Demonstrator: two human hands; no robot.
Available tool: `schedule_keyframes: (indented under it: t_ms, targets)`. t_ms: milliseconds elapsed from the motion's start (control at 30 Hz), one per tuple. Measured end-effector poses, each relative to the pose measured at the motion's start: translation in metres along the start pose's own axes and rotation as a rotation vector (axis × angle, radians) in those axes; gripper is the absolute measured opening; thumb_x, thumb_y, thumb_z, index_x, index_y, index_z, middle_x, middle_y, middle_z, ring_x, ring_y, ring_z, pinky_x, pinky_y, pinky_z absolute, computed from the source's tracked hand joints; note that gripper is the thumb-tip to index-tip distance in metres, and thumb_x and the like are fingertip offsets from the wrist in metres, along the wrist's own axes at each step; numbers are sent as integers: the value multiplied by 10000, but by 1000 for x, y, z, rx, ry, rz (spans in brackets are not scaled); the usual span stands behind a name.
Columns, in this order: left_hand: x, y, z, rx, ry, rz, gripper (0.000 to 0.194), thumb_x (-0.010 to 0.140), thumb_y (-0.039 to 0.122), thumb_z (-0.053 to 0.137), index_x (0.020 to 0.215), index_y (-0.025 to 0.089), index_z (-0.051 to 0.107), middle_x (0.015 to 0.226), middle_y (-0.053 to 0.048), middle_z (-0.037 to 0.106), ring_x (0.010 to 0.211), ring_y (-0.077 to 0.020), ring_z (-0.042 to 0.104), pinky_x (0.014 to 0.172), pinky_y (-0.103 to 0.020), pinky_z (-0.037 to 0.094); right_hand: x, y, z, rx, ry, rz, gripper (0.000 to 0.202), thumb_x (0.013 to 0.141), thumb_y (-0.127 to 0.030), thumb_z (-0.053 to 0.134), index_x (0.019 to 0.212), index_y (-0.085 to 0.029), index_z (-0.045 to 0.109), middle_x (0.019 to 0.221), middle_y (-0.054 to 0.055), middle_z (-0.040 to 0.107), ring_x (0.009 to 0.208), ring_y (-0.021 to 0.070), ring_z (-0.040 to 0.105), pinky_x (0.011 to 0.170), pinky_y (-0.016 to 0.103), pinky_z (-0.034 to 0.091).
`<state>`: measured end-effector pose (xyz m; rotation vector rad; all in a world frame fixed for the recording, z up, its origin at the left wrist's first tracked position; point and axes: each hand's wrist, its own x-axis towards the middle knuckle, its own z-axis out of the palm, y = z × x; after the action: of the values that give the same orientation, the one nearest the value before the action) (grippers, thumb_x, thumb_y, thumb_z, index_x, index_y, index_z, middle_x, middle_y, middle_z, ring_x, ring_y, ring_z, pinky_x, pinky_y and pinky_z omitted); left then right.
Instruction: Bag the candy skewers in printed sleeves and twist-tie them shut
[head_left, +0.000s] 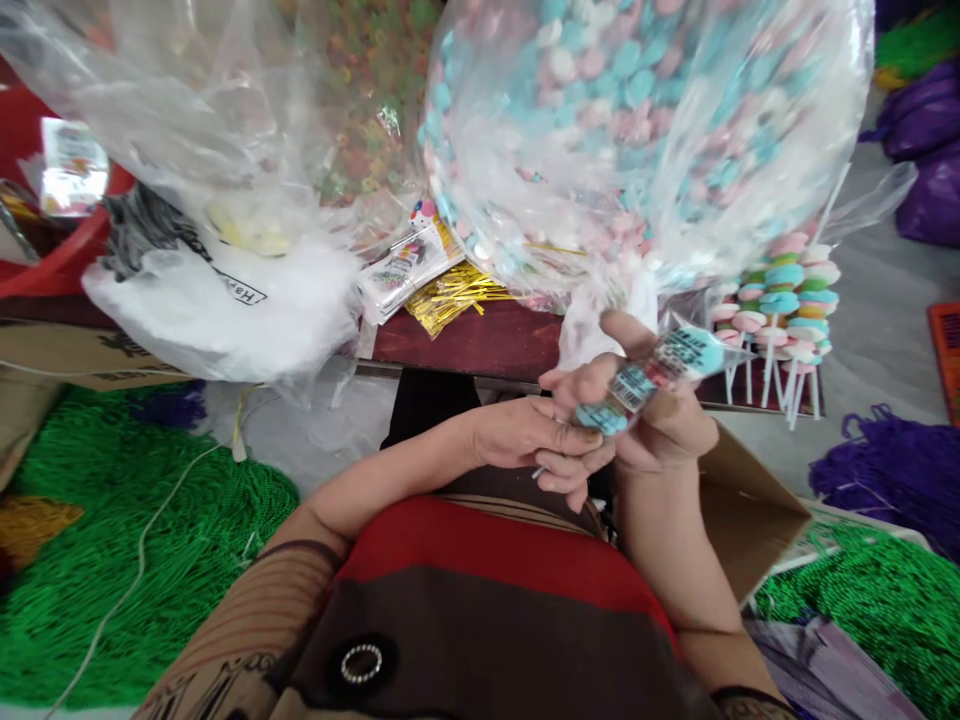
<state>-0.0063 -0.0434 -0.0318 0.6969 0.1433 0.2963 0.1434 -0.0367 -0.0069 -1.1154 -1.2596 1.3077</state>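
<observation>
Dark red surface (pixel 510 340), floor around it piled w/ strands. Nearest: the person's own dark top w/ a red band. Just past it, short of the near edge & right of its middle, L hand (pixel 536 440) has its fingers closed on the lower end of a wrapped candy stick (pixel 637 385); bit of white stick shows below the fingers. R hand (pixel 667 430) is curled round the same candy from behind/right, so both grips are on it. Candy is tilted, upper end toward the near R corner; clear printed wrap, blue pieces at both ends, label too blurred to read.

Cardboard box (pixel 750 520) below the near R corner, green strands (pixel 142 560) on floor at L, purple strands (pixel 885 480) at R. On the near edge, L side, a white plastic bag (pixel 247 310) sags over. Gold ties (pixel 450 300) lie near the edge, abt. mid, touching a stack of printed wrappers (pixel 409 265). At the near R corner, bunch of pastel candy skewers (pixel 784 290), sticks jutting past the edge. Farther back, big clear bag (pixel 600 120) of pink, blue & wht pieces; L of it, another bag (pixel 367 100) w/ orange/green pieces.
</observation>
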Motion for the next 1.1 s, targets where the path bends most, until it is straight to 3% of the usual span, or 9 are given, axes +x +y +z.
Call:
schedule_keyframes:
  t_ms: [100,233,300,433,500,700,767,900,1100]
  targets:
    - [-1,-1,-12,379,386,91,533,862,737,604,832,204,600,531,51,467,515,-149,546,731,-399,600,5,8,24,333,74,17,392,745,-558,853,953,-290,657,654,-56,655,638,172,685,833,427,632]
    - [-8,2,-28,1045,928,163,451,983,562,529,1199,180,632,897,-71,717,873,-252,708,860,-405,554,12,22,38,319,280,-137,278,801,-404,848,924,-280,631,734,-56,729,789,182,760,896,402,636]
    - [-11,2,-31,991,884,208,489,986,604,488,1159,169,631,805,-52,686,750,-224,683,761,-368,551,14,23,34,296,214,-114,293,795,-432,852,956,-292,651,799,-37,759,846,200,774,888,409,646]
    - [-20,3,-29,332,370,176,544,865,742,585,864,200,549,492,107,330,396,-93,346,521,-292,474,18,12,15,323,-82,44,490,687,-516,914,1069,-292,704,963,20,794,889,244,781,807,428,673]
    - [-22,6,-27,186,292,156,542,827,747,629,840,218,506,497,131,266,385,-77,279,508,-291,462,21,10,12,320,-92,58,491,680,-486,926,1080,-295,717,947,15,793,868,238,780,780,415,678]
    - [-25,10,-35,970,1020,258,315,945,478,578,791,225,473,634,37,471,602,-143,503,616,-267,387,34,32,32,188,195,-101,299,766,-429,874,979,-284,722,901,-2,782,879,199,764,850,374,654]
    - [-31,9,-42,1102,1146,280,289,938,412,605,759,219,486,639,27,493,629,-149,523,614,-261,364,41,39,37,128,184,-114,310,778,-447,862,1003,-287,723,904,-8,778,832,173,752,799,328,648]
    - [-50,14,-54,664,1128,489,368,968,529,572,784,210,569,531,68,430,465,-96,415,519,-231,353,63,47,44,-73,-12,-83,313,911,-533,695,1115,-297,719,958,7,780,829,178,744,699,313,632]
    - [-75,42,-59,53,1241,738,347,986,427,626,738,191,565,469,115,295,362,-43,276,451,-178,379,105,71,68,-850,-211,-246,182,937,-232,593,1002,-218,763,1050,102,771,1045,289,697,966,470,553]
